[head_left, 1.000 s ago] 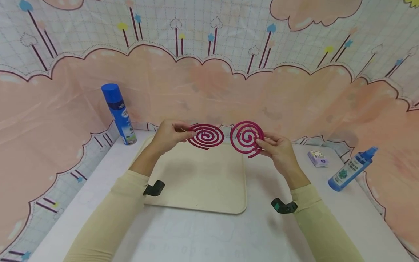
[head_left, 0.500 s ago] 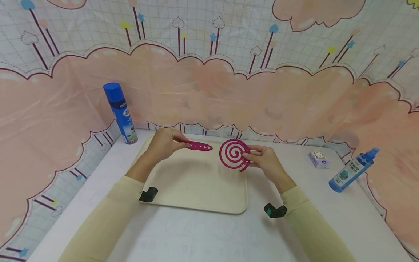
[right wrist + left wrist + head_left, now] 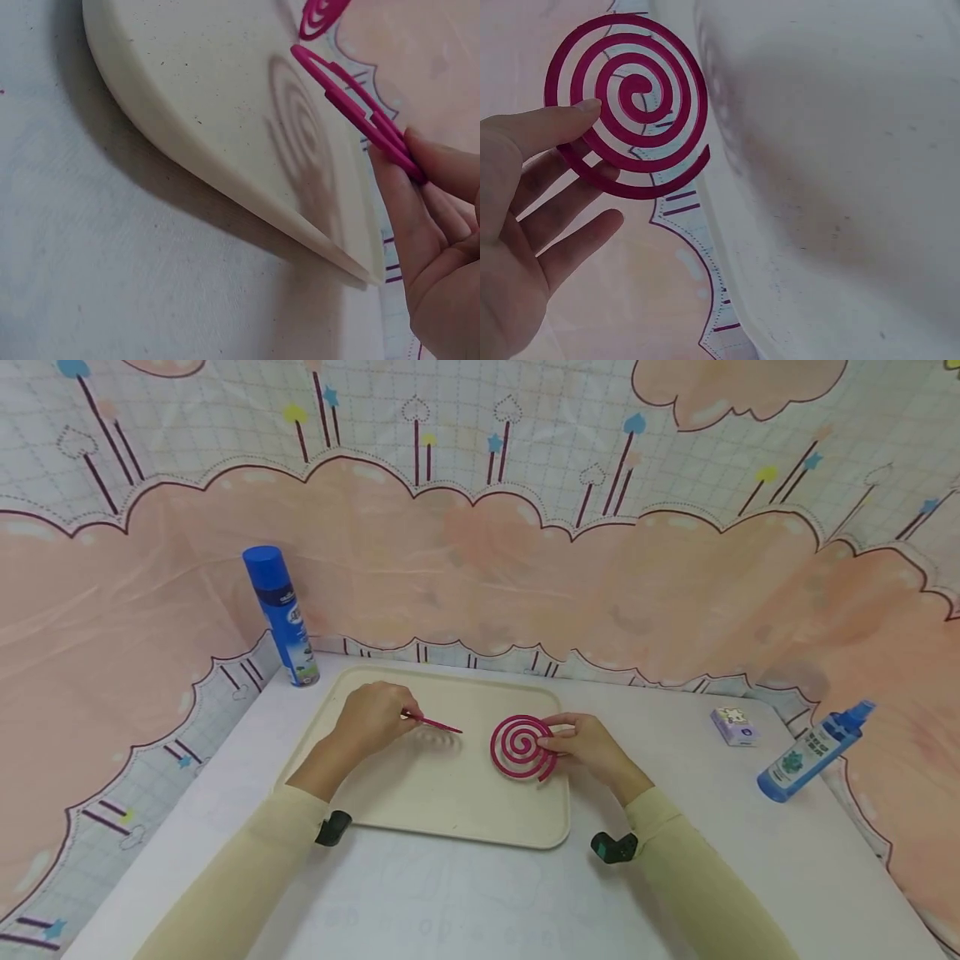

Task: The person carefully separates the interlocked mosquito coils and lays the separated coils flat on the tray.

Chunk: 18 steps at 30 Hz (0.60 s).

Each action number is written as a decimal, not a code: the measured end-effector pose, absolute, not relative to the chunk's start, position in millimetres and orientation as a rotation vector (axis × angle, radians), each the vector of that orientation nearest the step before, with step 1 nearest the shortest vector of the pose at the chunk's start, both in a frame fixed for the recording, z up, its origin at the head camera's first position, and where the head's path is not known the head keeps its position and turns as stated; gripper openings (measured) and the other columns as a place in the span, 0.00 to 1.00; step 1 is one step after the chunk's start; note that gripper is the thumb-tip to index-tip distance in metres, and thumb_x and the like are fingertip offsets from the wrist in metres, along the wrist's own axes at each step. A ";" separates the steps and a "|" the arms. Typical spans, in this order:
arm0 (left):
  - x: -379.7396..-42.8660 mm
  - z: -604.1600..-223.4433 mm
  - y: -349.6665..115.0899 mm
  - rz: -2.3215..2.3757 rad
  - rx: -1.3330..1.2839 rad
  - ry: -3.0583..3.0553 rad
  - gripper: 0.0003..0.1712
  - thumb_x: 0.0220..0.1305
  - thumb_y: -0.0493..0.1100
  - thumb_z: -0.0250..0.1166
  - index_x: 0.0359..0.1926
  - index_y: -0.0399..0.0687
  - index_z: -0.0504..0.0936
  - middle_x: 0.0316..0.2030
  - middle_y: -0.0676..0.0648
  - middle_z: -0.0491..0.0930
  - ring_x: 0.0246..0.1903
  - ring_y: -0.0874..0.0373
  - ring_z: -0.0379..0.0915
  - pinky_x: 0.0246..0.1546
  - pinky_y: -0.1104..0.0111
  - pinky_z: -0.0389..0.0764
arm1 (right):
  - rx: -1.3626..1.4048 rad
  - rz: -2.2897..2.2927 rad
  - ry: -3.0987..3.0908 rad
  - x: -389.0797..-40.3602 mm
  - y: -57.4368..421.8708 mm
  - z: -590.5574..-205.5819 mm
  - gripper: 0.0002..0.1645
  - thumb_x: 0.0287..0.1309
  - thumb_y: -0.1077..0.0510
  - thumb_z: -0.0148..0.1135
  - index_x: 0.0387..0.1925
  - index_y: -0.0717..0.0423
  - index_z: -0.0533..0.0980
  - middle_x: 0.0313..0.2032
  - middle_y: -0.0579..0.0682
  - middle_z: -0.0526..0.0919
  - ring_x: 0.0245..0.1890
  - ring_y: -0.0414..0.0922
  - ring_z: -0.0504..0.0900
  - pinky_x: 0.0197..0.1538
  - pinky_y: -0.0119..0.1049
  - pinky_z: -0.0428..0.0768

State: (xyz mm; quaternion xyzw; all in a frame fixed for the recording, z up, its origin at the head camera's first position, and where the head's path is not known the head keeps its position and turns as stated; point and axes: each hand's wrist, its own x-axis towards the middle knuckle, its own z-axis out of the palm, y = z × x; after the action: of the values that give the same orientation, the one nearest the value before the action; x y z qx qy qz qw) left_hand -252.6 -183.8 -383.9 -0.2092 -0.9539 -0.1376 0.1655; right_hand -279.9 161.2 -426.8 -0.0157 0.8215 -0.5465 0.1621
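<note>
My left hand (image 3: 375,714) pinches the edge of a magenta mosquito coil (image 3: 441,724), seen nearly edge-on in the head view, over the left part of a cream tray (image 3: 450,822). In the left wrist view that coil (image 3: 615,178) shows its full spiral, with the thumb on its face and fingers behind. My right hand (image 3: 592,745) pinches a second mosquito coil (image 3: 517,768) by its right side, above the tray's right edge. The right wrist view shows this coil (image 3: 352,105) tilted, its spiral shadow falling on the tray. Both coils are held apart, off the tray.
A blue spray can (image 3: 285,618) stands at the back left of the white table (image 3: 450,902). On the right are a small purple-and-white box (image 3: 735,727) and a blue spray bottle (image 3: 813,752). A patterned cloth (image 3: 480,568) hangs behind.
Both hands have come down toward the tray with their coils. The left coil has turned from showing its face to edge-on in the head view. The right hand has shifted left.
</note>
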 end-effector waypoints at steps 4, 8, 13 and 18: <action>-249.3 -391.7 -187.7 -0.348 -0.613 -2.729 0.03 0.53 0.41 0.79 0.31 0.53 0.93 0.32 0.53 0.91 0.36 0.50 0.86 0.37 0.55 0.84 | -0.031 -1.535 2.332 -281.3 154.7 -429.5 0.29 0.62 0.57 0.71 0.62 0.64 0.75 0.39 0.54 0.91 0.31 0.37 0.86 0.40 0.30 0.88; -246.3 -396.7 -190.6 -0.332 -0.625 -2.808 0.05 0.51 0.43 0.80 0.30 0.54 0.92 0.33 0.53 0.90 0.35 0.52 0.85 0.35 0.56 0.84 | -0.045 -1.532 2.315 -280.3 150.6 -431.5 0.27 0.63 0.60 0.70 0.61 0.67 0.75 0.39 0.55 0.90 0.29 0.37 0.85 0.37 0.29 0.87; -245.7 -402.1 -193.2 -0.311 -0.660 -2.924 0.07 0.50 0.44 0.81 0.31 0.55 0.91 0.37 0.52 0.89 0.39 0.54 0.83 0.39 0.56 0.85 | -0.032 -1.522 2.328 -280.7 148.3 -437.3 0.25 0.63 0.62 0.69 0.59 0.67 0.76 0.41 0.54 0.86 0.30 0.37 0.84 0.37 0.29 0.88; -245.0 -406.6 -196.2 -0.321 -0.628 -3.014 0.09 0.49 0.43 0.81 0.32 0.54 0.90 0.42 0.49 0.89 0.44 0.52 0.83 0.44 0.54 0.85 | 0.001 -1.491 2.371 -282.9 146.3 -444.2 0.26 0.62 0.60 0.71 0.59 0.65 0.77 0.46 0.59 0.85 0.32 0.39 0.85 0.39 0.32 0.89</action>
State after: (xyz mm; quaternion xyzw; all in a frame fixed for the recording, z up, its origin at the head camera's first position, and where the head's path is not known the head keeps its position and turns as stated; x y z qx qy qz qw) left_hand -245.0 -196.2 -406.6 -0.2029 -0.9734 -0.1037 0.0230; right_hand -282.9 146.3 -444.2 0.0005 0.8343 -0.5246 0.1695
